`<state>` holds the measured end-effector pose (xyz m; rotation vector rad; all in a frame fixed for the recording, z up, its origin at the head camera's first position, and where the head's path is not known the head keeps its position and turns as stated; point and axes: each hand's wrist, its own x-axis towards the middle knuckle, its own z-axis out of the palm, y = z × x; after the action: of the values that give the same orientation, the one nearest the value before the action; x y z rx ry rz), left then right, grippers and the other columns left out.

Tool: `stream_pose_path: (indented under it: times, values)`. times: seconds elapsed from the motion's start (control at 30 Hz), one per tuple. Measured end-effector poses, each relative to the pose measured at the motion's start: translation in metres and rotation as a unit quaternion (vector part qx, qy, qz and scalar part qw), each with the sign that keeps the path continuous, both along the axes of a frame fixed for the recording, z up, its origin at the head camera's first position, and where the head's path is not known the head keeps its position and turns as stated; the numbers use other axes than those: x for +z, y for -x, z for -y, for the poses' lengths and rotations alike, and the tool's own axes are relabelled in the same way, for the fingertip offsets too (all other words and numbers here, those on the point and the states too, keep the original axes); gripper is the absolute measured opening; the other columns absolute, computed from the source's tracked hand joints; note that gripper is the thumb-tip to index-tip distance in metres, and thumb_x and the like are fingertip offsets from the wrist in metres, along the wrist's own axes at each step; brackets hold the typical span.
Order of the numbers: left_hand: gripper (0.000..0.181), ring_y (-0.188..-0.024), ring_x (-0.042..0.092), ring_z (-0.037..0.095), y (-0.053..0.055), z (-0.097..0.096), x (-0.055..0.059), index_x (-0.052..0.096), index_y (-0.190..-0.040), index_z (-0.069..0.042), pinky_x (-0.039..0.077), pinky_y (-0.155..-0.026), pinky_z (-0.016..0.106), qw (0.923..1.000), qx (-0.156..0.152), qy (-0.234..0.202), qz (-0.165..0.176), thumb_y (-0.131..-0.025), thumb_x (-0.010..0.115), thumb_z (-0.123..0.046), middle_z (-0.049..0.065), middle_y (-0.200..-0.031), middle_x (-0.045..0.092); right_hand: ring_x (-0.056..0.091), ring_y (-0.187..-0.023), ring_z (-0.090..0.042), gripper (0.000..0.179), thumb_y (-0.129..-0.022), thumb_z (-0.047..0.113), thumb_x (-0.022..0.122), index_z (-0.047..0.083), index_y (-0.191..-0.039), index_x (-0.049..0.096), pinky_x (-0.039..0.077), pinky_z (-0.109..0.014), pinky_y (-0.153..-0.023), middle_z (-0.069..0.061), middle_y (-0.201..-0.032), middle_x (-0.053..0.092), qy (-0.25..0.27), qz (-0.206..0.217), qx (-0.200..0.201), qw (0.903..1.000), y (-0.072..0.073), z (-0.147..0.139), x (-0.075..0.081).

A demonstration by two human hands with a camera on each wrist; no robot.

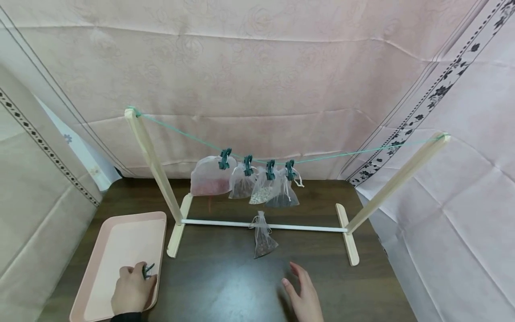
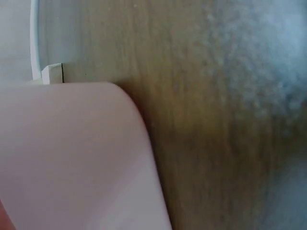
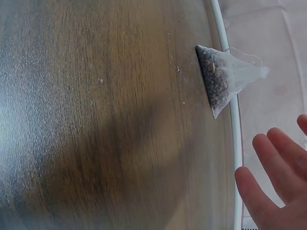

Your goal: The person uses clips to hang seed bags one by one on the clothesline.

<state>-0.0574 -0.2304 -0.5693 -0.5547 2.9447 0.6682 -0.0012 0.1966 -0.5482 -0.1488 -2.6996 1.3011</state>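
Over the pink tray [image 1: 105,250], my left hand [image 1: 132,290] pinches a dark green clip [image 1: 147,270] between thumb and fingers. That hand is nearly out of the left wrist view, where the tray's corner [image 2: 96,143] fills the lower left. My right hand [image 1: 302,293] is above the table with its fingers spread and nothing in them. Ahead of it, a sheer drawstring bag [image 1: 264,239] stands on the table against the white crossbar. The right wrist view shows dark, pebble-like bits in this bag [image 3: 223,79]. My right fingertips are apart from it.
A wooden stand with a left post [image 1: 154,165], a right post [image 1: 396,183] and a white crossbar [image 1: 306,227] carries a green string [image 1: 334,156]. Several sheer bags, such as the large one with pink contents [image 1: 211,179], hang from it by green clips [image 1: 270,170]. Patterned cloth [image 1: 257,76] surrounds the table.
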Motion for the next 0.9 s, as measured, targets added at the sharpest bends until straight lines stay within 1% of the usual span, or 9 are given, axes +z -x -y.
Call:
stream_pose_path:
  times: [0.1,0.2,0.27,0.37,0.5,0.57,0.7,0.8,0.9]
  values:
    - [0.053,-0.064,0.053,0.033,-0.001,0.001,-0.001,0.047,-0.113,0.001,0.041,-0.044,0.04,0.9998,0.002,-0.018,0.009,-0.075,0.071,-0.027,0.027,-0.099,0.035,0.049,-0.108,-0.016,0.049,-0.083,0.038,0.061,0.015,-0.125,0.048,0.041,-0.037,-0.087,0.002,-0.119,0.051,-0.002,-0.003,-0.002,1.0,0.0,0.0,0.0]
    - [0.056,-0.063,0.054,0.034,-0.001,0.003,-0.001,0.046,-0.113,0.003,0.042,-0.047,0.041,0.9995,0.004,-0.023,0.023,-0.075,0.07,-0.031,0.029,-0.099,0.035,0.049,-0.108,-0.016,0.049,-0.084,0.037,0.061,0.015,-0.125,0.048,0.042,-0.037,-0.086,0.002,-0.119,0.051,-0.006,-0.003,0.001,1.0,0.0,0.0,0.0]
    - [0.059,-0.065,0.054,0.037,0.0,0.004,-0.001,0.046,-0.115,0.005,0.043,-0.051,0.044,0.9992,0.003,-0.024,0.033,-0.077,0.067,-0.034,0.031,-0.1,0.035,0.049,-0.108,-0.017,0.048,-0.084,0.036,0.061,0.015,-0.125,0.048,0.041,-0.038,-0.087,0.002,-0.119,0.051,-0.005,0.0,0.003,1.0,0.0,0.001,0.0]
    - [0.066,-0.073,0.054,0.043,0.003,0.007,0.001,0.042,-0.12,0.007,0.044,-0.059,0.049,0.9978,0.007,-0.032,0.058,-0.08,0.06,-0.043,0.033,-0.104,0.034,0.049,-0.109,-0.018,0.05,-0.085,0.04,0.058,0.014,-0.127,0.047,0.041,-0.04,-0.087,0.001,-0.121,0.05,0.001,0.019,0.008,0.9998,0.0,0.002,0.002]
    - [0.074,-0.083,0.05,0.049,0.005,0.007,0.009,0.039,-0.124,0.007,0.042,-0.068,0.055,0.9963,0.024,-0.044,0.07,-0.082,0.052,-0.052,0.034,-0.109,0.033,0.049,-0.109,-0.019,0.052,-0.086,0.045,0.054,0.015,-0.127,0.046,0.041,-0.04,-0.087,0.001,-0.122,0.049,0.0,0.027,0.014,0.9995,0.0,0.002,0.004]
    - [0.076,-0.085,0.05,0.049,0.004,0.005,0.016,0.04,-0.125,0.006,0.041,-0.069,0.055,0.9966,0.031,-0.045,0.061,-0.081,0.05,-0.055,0.033,-0.109,0.034,0.049,-0.109,-0.018,0.05,-0.086,0.041,0.056,0.015,-0.127,0.046,0.041,-0.039,-0.086,0.001,-0.121,0.05,-0.004,0.015,0.015,0.9998,0.0,0.002,0.003]
    - [0.079,-0.088,0.05,0.046,0.005,-0.003,0.032,0.042,-0.123,0.006,0.041,-0.069,0.054,0.9984,0.033,-0.043,0.018,-0.08,0.05,-0.06,0.032,-0.108,0.038,0.049,-0.108,-0.017,0.049,-0.085,0.038,0.059,0.016,-0.127,0.046,0.041,-0.039,-0.086,0.003,-0.12,0.051,0.009,0.002,0.011,0.9999,0.0,0.005,0.005]
    - [0.081,-0.091,0.049,0.045,0.005,-0.009,0.046,0.043,-0.123,0.007,0.04,-0.07,0.054,0.9985,0.018,-0.049,-0.017,-0.08,0.048,-0.062,0.031,-0.108,0.041,0.049,-0.109,-0.017,0.052,-0.084,0.041,0.058,0.018,-0.129,0.044,0.041,-0.041,-0.087,0.002,-0.121,0.051,0.029,-0.001,0.011,0.9995,0.002,0.008,0.009]
    - [0.082,-0.097,0.048,0.044,0.005,-0.019,0.061,0.042,-0.125,0.004,0.039,-0.073,0.055,0.9974,-0.005,-0.062,-0.036,-0.08,0.046,-0.064,0.029,-0.111,0.042,0.05,-0.109,-0.016,0.054,-0.084,0.042,0.058,0.019,-0.13,0.043,0.041,-0.04,-0.087,0.002,-0.121,0.052,0.043,-0.007,0.01,0.999,0.006,0.013,0.015]
